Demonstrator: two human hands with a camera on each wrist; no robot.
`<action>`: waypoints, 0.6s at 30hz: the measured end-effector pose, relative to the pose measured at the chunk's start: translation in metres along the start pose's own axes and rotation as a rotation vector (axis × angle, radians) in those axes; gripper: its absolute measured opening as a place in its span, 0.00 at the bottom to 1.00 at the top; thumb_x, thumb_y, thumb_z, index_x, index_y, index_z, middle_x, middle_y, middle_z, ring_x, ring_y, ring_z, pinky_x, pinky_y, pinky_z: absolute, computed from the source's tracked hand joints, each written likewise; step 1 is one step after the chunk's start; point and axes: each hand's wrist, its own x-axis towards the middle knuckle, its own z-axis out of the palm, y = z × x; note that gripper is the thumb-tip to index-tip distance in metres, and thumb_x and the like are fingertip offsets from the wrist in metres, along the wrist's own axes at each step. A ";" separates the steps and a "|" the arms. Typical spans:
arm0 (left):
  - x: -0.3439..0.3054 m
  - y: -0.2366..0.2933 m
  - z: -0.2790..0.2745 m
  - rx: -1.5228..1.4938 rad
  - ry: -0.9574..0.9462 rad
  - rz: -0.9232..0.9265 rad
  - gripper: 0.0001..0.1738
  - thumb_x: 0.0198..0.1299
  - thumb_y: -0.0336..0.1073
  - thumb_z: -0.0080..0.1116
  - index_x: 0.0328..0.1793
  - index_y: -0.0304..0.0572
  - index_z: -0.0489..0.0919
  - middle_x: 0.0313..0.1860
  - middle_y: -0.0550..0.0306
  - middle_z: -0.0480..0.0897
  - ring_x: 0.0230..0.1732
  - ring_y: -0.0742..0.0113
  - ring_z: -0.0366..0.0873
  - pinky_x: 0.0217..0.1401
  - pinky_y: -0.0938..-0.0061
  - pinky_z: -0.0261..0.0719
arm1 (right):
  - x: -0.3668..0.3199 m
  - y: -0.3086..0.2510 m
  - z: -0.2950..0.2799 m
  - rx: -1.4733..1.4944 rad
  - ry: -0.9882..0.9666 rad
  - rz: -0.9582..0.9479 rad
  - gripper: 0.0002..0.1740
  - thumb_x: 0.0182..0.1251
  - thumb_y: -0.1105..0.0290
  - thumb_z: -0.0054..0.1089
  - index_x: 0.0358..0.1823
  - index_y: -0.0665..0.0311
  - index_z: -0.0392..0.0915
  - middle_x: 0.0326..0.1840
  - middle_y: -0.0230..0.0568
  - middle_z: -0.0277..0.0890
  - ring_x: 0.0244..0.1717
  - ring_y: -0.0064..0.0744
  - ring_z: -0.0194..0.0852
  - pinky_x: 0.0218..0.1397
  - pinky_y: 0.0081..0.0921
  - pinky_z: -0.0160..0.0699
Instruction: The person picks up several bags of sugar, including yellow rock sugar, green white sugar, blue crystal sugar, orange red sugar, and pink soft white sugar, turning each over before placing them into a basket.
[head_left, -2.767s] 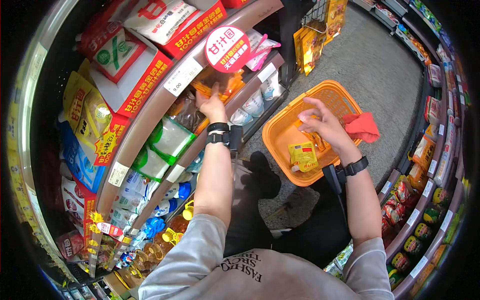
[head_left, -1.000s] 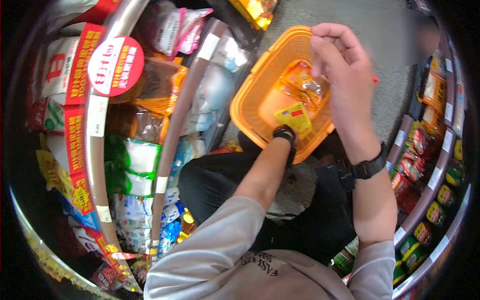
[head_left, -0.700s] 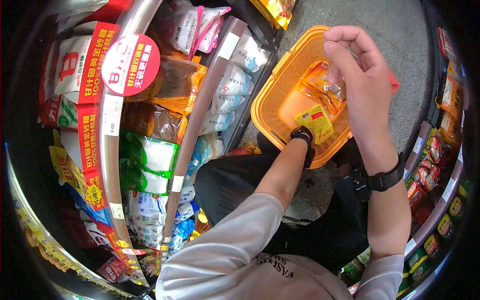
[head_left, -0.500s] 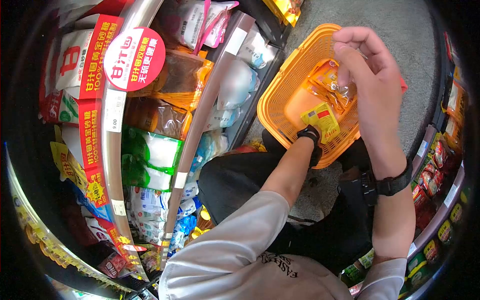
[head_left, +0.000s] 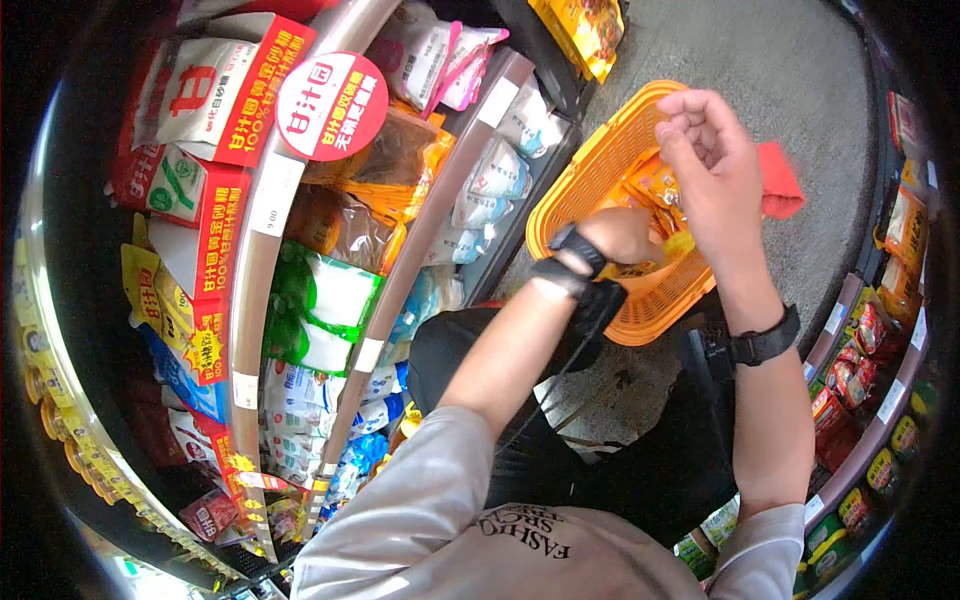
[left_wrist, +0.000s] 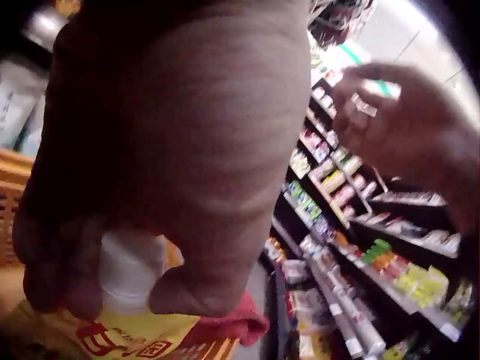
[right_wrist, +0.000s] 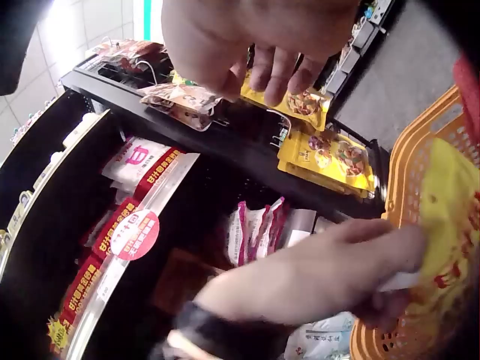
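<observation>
My left hand (head_left: pixel 620 237) is over the orange basket (head_left: pixel 545 215) and pinches the white cap (left_wrist: pixel 129 271) of a yellow spouted pouch (right_wrist: pixel 444 240). In the left wrist view the pouch hangs below the fingers, with red characters on its front; in the head view the hand covers most of it. Over the basket's right side my right hand (head_left: pixel 715 165) hovers with loosely bent fingers and nothing in them. Beneath it, orange-edged packets (head_left: pixel 655 185) lie in the basket.
Shelves on the left hold bagged goods, with a round red-and-white sign (head_left: pixel 332 105) jutting from the rail. Yellow packets (head_left: pixel 580 35) hang at the shelf's end. A red cloth (head_left: pixel 780 182) lies at the basket's right edge. Another stocked shelf (head_left: pixel 850 375) runs along the right.
My left hand has gone from the shelf down into the basket, then risen with the yellow pouch, which lay on the basket's bottom before. The right hand stays above the basket.
</observation>
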 end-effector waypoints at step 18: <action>-0.169 -0.048 -0.063 -1.913 0.877 0.771 0.29 0.60 0.53 0.47 0.53 0.34 0.79 0.42 0.50 0.86 0.34 0.65 0.84 0.41 0.72 0.83 | -0.014 -0.008 0.020 0.192 -0.654 0.241 0.47 0.52 0.56 0.77 0.69 0.67 0.60 0.59 0.46 0.74 0.59 0.30 0.72 0.63 0.32 0.71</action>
